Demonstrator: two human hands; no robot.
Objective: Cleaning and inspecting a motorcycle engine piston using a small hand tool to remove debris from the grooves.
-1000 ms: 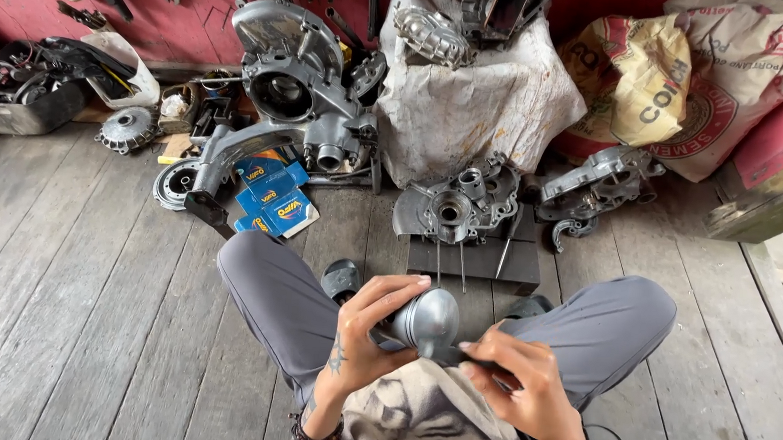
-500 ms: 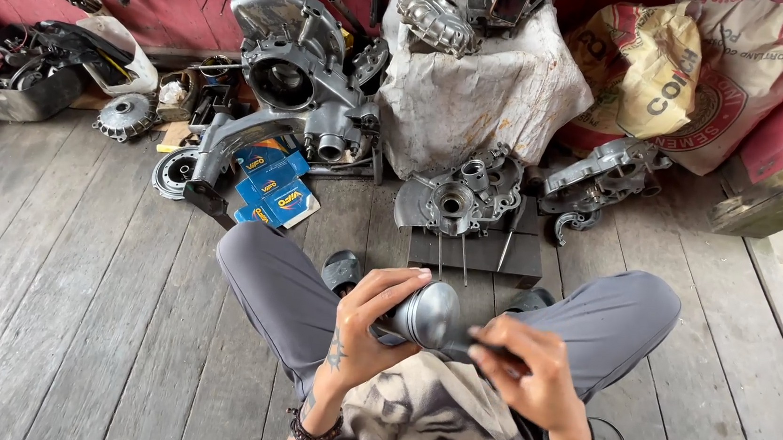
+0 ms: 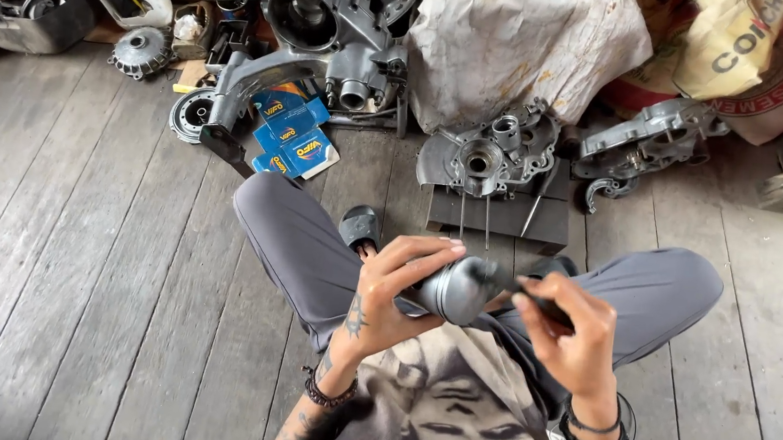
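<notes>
both hands work on a grey metal part over the lap, seated on a plank floor.

the left hand (image 3: 390, 291) wraps around the rounded grey metal part (image 3: 461, 287), fingers curled over its top, holding it just above the crossed legs in grey trousers (image 3: 300, 240). the right hand (image 3: 566, 334) pinches a thin dark tool (image 3: 545, 304), possibly a small pick, whose tip touches the part's right end. on the wooden floor (image 3: 76, 268) farther off sits an engine casing (image 3: 491, 158) on a dark block, blue boxes (image 3: 295, 136) to the far left, and a white sack (image 3: 520, 43) behind.
</notes>
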